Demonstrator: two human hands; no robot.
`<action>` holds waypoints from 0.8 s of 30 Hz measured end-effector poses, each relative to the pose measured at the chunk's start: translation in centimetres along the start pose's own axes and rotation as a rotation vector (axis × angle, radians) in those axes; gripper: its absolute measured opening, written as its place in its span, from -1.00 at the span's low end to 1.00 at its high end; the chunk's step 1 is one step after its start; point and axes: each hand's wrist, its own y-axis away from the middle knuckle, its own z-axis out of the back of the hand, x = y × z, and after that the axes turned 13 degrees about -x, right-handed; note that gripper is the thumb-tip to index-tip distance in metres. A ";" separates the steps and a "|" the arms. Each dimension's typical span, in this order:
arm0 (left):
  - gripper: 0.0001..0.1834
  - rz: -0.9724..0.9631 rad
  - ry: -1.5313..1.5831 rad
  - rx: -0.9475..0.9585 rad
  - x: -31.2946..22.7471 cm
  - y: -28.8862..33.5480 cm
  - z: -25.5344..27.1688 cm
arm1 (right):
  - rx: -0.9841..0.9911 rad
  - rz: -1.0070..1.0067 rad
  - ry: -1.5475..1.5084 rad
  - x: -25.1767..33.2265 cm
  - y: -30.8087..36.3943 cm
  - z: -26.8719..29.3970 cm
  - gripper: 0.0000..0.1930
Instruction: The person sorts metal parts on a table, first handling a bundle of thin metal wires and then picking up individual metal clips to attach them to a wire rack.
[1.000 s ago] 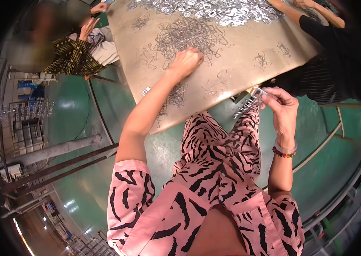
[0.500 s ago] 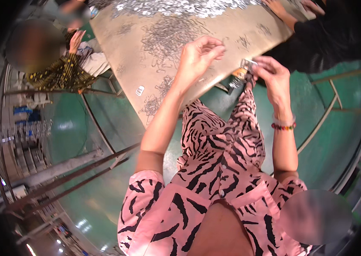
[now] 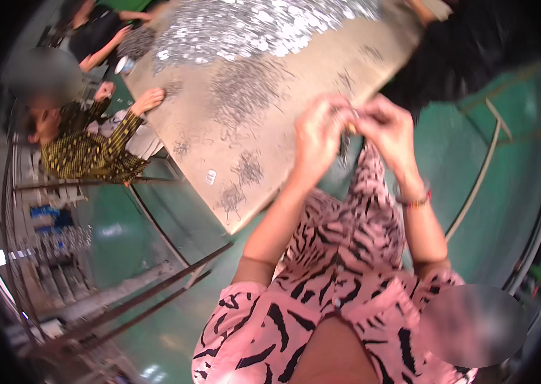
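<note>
My left hand (image 3: 320, 133) and my right hand (image 3: 387, 128) meet fingertip to fingertip over the near edge of the table. The right fingers are pinched on a small metal buckle, mostly hidden by the fingers and blurred now. My left fingers are closed against the same spot, and what they hold cannot be made out. Left of my hands, thin dark wire pieces (image 3: 247, 168) lie in a small heap on the tabletop. One pale slotted buckle (image 3: 210, 177) rests apart near the left edge.
Shiny flat metal pieces (image 3: 245, 32) cover the far part of the brown table (image 3: 322, 70). A broad spread of wire pieces (image 3: 238, 89) lies nearer. People sit on the left, one in a yellow-and-black patterned top (image 3: 88, 150); another in black (image 3: 462, 57) is at right.
My left hand has moved right and down to meet my right hand. The view has shifted. A co-worker at left now has a hand on the table edge.
</note>
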 end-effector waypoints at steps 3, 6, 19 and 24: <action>-0.89 -0.075 -0.126 0.042 -0.5 0.6 0.8 | 0.143 0.087 0.023 1.0 -0.4 0.7 -0.86; -0.90 -0.073 -0.093 -0.045 -0.4 1.1 1.2 | 0.152 -0.125 -0.106 0.5 -4.0 1.4 -0.88; -0.94 -0.107 0.060 0.030 3.8 2.0 1.6 | -0.109 0.287 0.747 -15.1 -23.3 -15.2 -0.70; -0.93 -0.095 0.024 0.017 3.8 2.0 2.0 | -0.102 0.142 0.623 -16.2 -24.0 -15.0 -0.76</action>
